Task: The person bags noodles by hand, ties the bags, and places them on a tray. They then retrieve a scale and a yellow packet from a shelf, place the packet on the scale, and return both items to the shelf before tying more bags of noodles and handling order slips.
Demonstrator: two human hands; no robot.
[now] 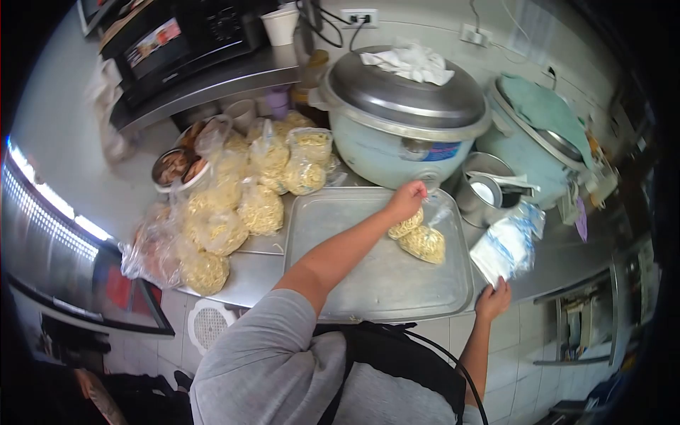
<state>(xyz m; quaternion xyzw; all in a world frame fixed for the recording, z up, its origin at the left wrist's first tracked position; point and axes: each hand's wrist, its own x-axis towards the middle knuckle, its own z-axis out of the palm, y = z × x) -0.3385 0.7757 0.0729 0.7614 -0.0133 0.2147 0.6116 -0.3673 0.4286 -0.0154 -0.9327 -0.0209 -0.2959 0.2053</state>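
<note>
While no label reads clearly, left hand point(406, 200) grips noodle bag point(423, 243).

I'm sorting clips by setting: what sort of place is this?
Probably a commercial kitchen's prep area: large rice cookers on a steel counter, many bagged noodle portions, and a metal tray.

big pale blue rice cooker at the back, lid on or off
On: the grey metal lid sits shut on the pale blue rice cooker, a crumpled white cloth on top.

Noodle bags point(418, 237) on tray point(354, 283)
</note>
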